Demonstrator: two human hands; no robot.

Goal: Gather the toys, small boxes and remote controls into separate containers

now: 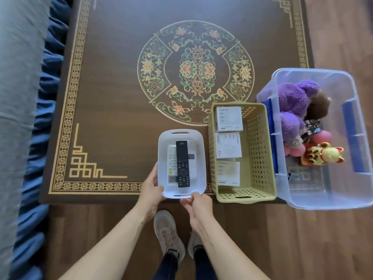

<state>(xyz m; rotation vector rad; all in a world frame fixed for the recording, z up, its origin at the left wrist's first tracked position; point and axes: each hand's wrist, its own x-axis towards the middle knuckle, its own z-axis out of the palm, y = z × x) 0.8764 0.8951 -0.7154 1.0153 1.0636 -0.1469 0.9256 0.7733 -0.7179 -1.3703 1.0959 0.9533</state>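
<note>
A: What is seen from the head view?

B: A white tray (161, 158) is gripped at its near rim, at about 6 o'clock on the rug (113, 81). The left hand (150, 188) is curled around the near-left corner and the right hand (198, 207) is closed on the near edge, presumably so the tray can be set square beside the others.

A: And its contents?

B: 2 remotes are laid lengthwise inside: a black remote (182, 163) resting on a white remote (172, 164).

A: The other containers?

B: At 3 o'clock of the tray, just beside it, a yellow basket (256, 150) is filled with 3 small boxes (229, 146) in a row. Further toward 3 o'clock, touching the basket, a clear bin (314, 73) is loaded with toys: purple plush (292, 98), a golden cat figure (323, 153).

A: Progress?

B: Sorting is judged essentially complete; no loose items are seen on the rug.
</note>
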